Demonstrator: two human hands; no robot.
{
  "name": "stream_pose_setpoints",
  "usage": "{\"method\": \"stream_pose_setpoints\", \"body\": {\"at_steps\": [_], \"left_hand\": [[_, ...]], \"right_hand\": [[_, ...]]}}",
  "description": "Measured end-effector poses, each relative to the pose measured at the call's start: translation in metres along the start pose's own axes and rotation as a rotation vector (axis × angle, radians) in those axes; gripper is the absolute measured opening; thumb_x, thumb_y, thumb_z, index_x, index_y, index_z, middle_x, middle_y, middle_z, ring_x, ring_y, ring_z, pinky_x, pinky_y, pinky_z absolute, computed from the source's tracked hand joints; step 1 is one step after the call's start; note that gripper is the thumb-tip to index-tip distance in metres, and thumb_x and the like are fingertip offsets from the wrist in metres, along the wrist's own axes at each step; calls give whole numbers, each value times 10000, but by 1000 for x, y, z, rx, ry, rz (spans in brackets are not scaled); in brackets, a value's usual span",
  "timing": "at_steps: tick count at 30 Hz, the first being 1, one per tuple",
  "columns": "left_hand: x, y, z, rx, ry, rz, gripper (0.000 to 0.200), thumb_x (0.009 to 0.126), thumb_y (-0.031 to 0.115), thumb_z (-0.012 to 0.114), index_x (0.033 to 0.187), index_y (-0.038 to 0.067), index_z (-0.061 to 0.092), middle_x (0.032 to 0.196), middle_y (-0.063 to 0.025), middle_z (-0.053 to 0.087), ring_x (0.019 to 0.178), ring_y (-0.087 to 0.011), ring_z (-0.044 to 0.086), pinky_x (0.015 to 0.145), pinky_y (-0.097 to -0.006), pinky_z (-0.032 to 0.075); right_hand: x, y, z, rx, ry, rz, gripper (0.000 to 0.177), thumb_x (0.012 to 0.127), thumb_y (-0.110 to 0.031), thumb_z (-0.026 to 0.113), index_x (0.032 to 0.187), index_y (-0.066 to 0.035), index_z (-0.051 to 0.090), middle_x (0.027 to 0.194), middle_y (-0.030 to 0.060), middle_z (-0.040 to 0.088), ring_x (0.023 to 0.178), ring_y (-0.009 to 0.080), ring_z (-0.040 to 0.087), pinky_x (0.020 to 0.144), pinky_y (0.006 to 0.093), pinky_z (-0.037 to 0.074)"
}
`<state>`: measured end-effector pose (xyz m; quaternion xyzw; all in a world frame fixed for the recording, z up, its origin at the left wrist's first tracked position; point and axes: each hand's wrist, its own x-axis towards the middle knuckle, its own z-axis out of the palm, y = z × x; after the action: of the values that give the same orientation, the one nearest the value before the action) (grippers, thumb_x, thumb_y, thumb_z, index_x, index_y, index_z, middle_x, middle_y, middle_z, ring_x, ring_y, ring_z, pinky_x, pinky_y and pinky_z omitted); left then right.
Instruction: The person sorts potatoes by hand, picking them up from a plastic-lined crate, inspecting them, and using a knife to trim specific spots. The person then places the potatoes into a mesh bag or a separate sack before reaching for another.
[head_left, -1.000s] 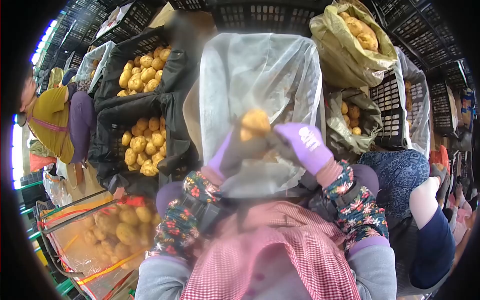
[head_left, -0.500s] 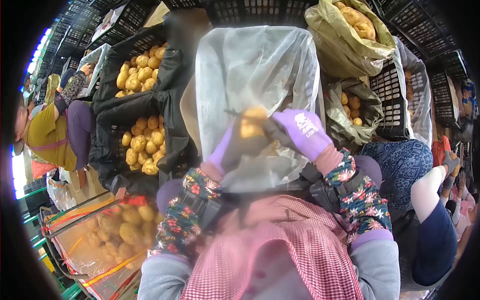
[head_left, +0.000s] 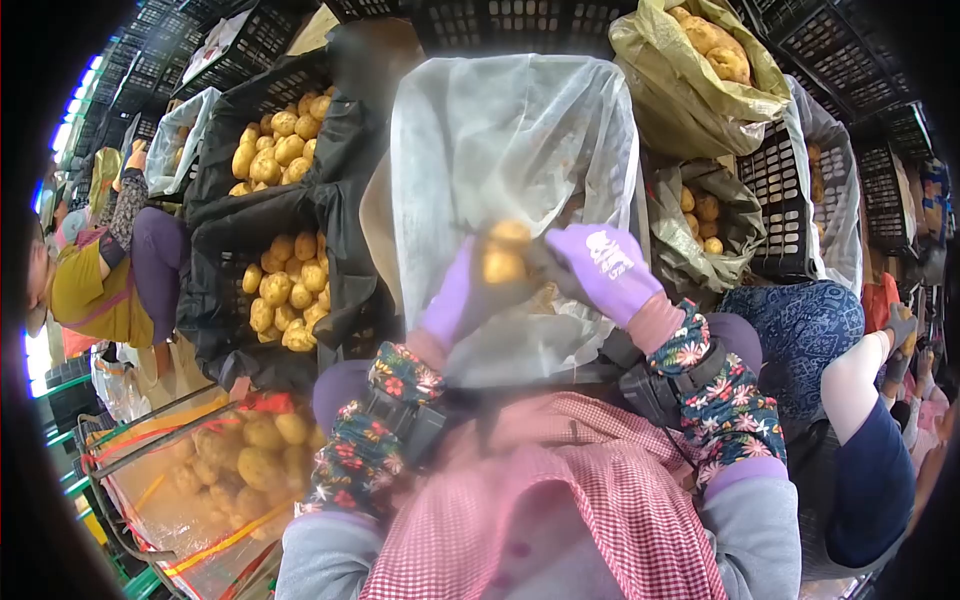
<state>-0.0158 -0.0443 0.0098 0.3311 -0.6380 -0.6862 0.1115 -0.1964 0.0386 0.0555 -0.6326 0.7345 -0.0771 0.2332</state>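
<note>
In the middle of the head view, my left hand (head_left: 468, 295), in a purple glove with dark grey fingers, is closed around a yellow potato (head_left: 505, 262). A dark finger crosses the potato and partly hides it. My right hand (head_left: 592, 265), in a matching glove, is at the potato's right side with its fingers bent and pressed together. Blur hides whether those fingers hold anything. Both hands are over a crate lined with a translucent white plastic sheet (head_left: 470, 130), close to its near end.
Left are black-lined crates of potatoes (head_left: 285, 290) and a clear bag of potatoes (head_left: 235, 465). At right stand an olive sack (head_left: 680, 85), a smaller sack (head_left: 735, 210) and a black crate (head_left: 775, 190). Co-workers sit at left (head_left: 95, 285) and right (head_left: 865, 400).
The potato has turned slightly between my hands, which stay in nearly the same place. At far left, a co-worker's hand has moved back from the white-lined crate.
</note>
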Motion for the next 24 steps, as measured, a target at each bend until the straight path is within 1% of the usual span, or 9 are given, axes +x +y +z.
{"method": "stream_pose_setpoints", "body": {"at_steps": [3, 4, 5, 10, 13, 16, 19, 22, 24], "left_hand": [[3, 0, -3, -195, -63, -31, 728, 813, 164, 714, 1448, 79, 369, 1061, -42, 572, 806, -113, 563, 658, -254, 488], [1, -1, -5, -277, -72, -51, 696, 841, 215, 695, 1444, 79, 376, 1097, -45, 577, 848, -121, 582, 685, -274, 505], [0, -2, -6, -360, -84, -73, 670, 868, 267, 675, 1440, 79, 383, 1134, -48, 583, 890, -130, 600, 712, -295, 522], [4, 4, -5, -969, -150, -194, 565, 1018, 493, 426, 1416, 92, 425, 1295, -90, 569, 1164, -218, 601, 907, -383, 557], [0, -4, -2, -917, -110, -103, 609, 1024, 537, 357, 1383, 52, 440, 1273, -126, 573, 1123, -262, 612, 968, -415, 518], [3, -10, -5, -1039, -63, -222, 561, 1039, 486, 366, 1412, 69, 412, 1293, -120, 560, 1126, -245, 618, 893, -396, 573], [-2, -4, -2, -727, -106, -72, 547, 1040, 480, 371, 1412, 81, 415, 1280, -118, 568, 1095, -240, 630, 873, -391, 578], [5, -10, -6, -838, -54, -196, 517, 1047, 438, 387, 1424, 84, 390, 1266, -108, 577, 1069, -233, 639, 856, -400, 584], [-1, -13, -6, -460, -49, 72, 513, 1046, 446, 376, 1417, 92, 407, 1260, -101, 584, 1080, -227, 635, 844, -399, 588]], "right_hand": [[-7, 6, 12, -5, 143, -189, 197, 856, -310, 622, 859, -115, 598, 746, 130, 623, 734, 350, 639, 622, 449, 500], [-3, 21, 28, 93, 267, -168, 219, 886, -332, 602, 885, -114, 623, 762, 136, 635, 745, 358, 635, 634, 448, 496], [3, 9, 2, 2, 2, 72, 234, 909, -340, 587, 890, -114, 639, 789, 145, 646, 760, 361, 635, 643, 447, 487], [3, 18, 20, 213, 245, 55, 278, 919, -373, 586, 841, -109, 627, 749, 155, 626, 744, 360, 628, 621, 442, 475], [1, -3, -5, 73, 60, 17, 278, 900, -379, 608, 829, -110, 604, 732, 142, 609, 713, 358, 616, 617, 444, 474], [-5, 3, 20, 34, 218, -181, 234, 850, -340, 643, 847, -113, 587, 761, 116, 616, 730, 351, 629, 629, 461, 495], [6, 4, 5, 23, -21, 47, 231, 824, -334, 653, 859, -118, 581, 755, 119, 615, 751, 344, 641, 642, 461, 508], [-4, 11, 24, 66, 216, -171, 211, 803, -297, 664, 868, -106, 600, 762, 136, 613, 757, 351, 640, 651, 454, 513], [0, 8, 22, 83, 189, -95, 214, 797, -301, 673, 838, -110, 587, 748, 124, 604, 744, 345, 637, 648, 453, 509]]}}
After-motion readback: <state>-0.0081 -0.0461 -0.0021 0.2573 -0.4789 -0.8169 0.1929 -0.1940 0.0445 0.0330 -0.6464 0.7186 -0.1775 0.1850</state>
